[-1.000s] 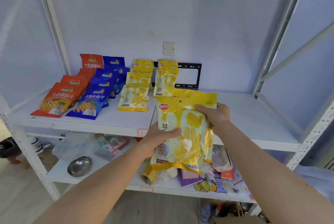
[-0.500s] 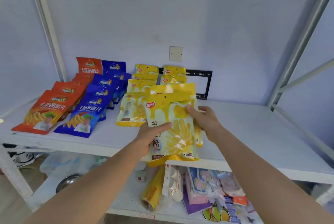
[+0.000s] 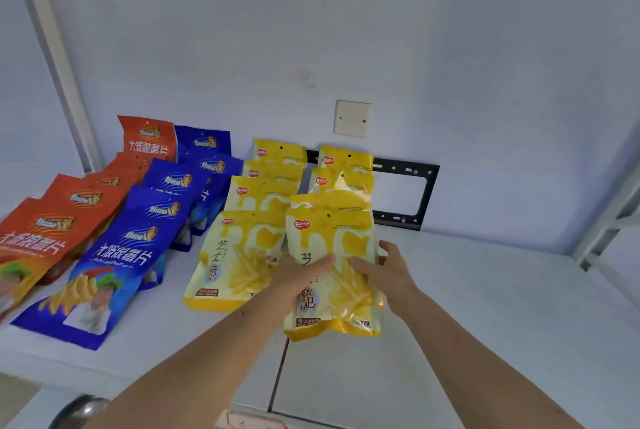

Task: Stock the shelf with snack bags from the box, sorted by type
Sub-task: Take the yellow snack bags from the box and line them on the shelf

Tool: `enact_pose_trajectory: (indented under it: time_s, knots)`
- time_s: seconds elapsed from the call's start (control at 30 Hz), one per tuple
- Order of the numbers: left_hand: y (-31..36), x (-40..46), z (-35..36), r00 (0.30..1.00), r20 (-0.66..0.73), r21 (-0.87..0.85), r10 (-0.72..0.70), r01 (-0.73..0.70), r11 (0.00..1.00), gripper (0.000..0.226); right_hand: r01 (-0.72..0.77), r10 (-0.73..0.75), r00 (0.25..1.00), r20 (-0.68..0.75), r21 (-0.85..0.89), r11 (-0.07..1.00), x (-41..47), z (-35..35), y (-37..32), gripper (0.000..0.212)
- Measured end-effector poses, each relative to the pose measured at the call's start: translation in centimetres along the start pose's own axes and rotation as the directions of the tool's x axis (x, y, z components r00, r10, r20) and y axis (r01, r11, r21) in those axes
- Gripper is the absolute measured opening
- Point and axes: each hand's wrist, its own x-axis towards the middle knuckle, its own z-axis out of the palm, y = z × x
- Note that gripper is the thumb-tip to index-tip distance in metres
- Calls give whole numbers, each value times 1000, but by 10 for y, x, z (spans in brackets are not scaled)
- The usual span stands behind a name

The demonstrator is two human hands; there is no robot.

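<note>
Left hand (image 3: 304,269) and right hand (image 3: 388,272) both grip my glossy yellow bag (image 3: 332,276), flat on the white shelf (image 3: 485,324) beside the yellow row (image 3: 242,255). Crinkly foil pouch, rectangular, fries printed on front.

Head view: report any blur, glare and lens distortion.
Head view: motion blur smears the orange bags at the left edge; glare glints on the yellow bag held by both hands; wide-angle bending curves the shelf post; lighting is soft and even.
</note>
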Motion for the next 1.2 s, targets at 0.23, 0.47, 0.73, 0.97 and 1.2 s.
enact_pose_trajectory:
  time_s: [0.23, 0.47, 0.73, 0.97, 1.2]
  knots:
    - [2, 66, 5, 995, -91, 242, 46, -23, 970, 92, -47, 54, 996, -66, 102, 994, 49, 6, 16, 79]
    - [0, 88, 5, 977, -125, 399, 174, -111, 910, 83, -49, 50, 998, -26, 55, 997, 80, 17, 29, 75]
    - [-14, 90, 5, 976, -48, 514, 210, -156, 843, 113, -54, 54, 999, 4, 34, 998, 82, 22, 42, 61]
    - [-15, 84, 10, 964, 27, 650, 264, -217, 728, 105, -48, 41, 995, -94, -70, 996, 77, 29, 44, 108]
    - [-28, 71, 13, 935, 76, 812, 347, -260, 523, 91, 43, -57, 979, -197, -74, 996, 61, 34, 53, 81]
